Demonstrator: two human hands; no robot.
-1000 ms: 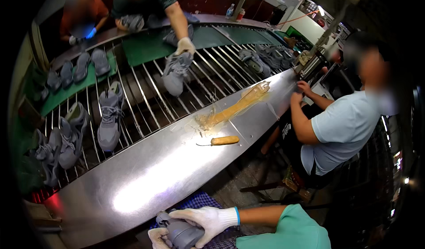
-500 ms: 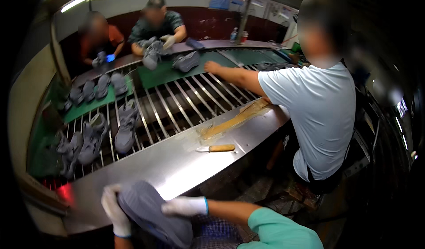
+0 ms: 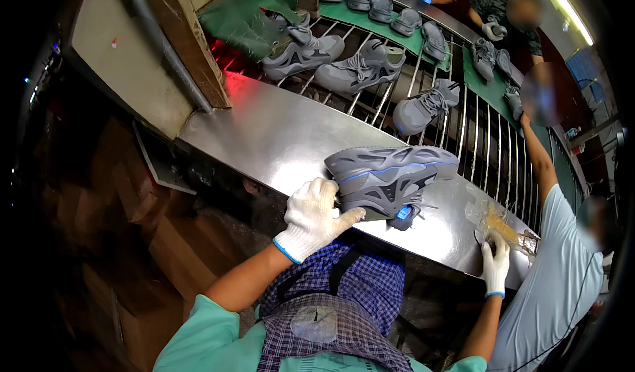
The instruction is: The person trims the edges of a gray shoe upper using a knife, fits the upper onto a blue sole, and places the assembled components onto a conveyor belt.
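A grey sneaker with a blue line along its thick sole (image 3: 387, 177) lies on its side on the steel worktable (image 3: 278, 134). My left hand (image 3: 316, 214), in a white glove, grips its lower edge near the heel. My right hand (image 3: 496, 261), also gloved, rests on the table's near edge further right, beside a yellowish smear and a bit of clear film (image 3: 497, 221). Whether it holds anything is unclear.
Beyond the table runs a roller conveyor (image 3: 463, 127) with several grey sneakers (image 3: 357, 67) and green mats (image 3: 486, 84). A person in a light blue shirt (image 3: 555, 273) stands close on my right, arm reaching over the rollers. Other people work at the far side. A beige cabinet (image 3: 126, 61) stands left.
The sneaker went from both my hands at my lap up onto the steel table. My right hand let go and moved right to the yellow smear. The view swung left.
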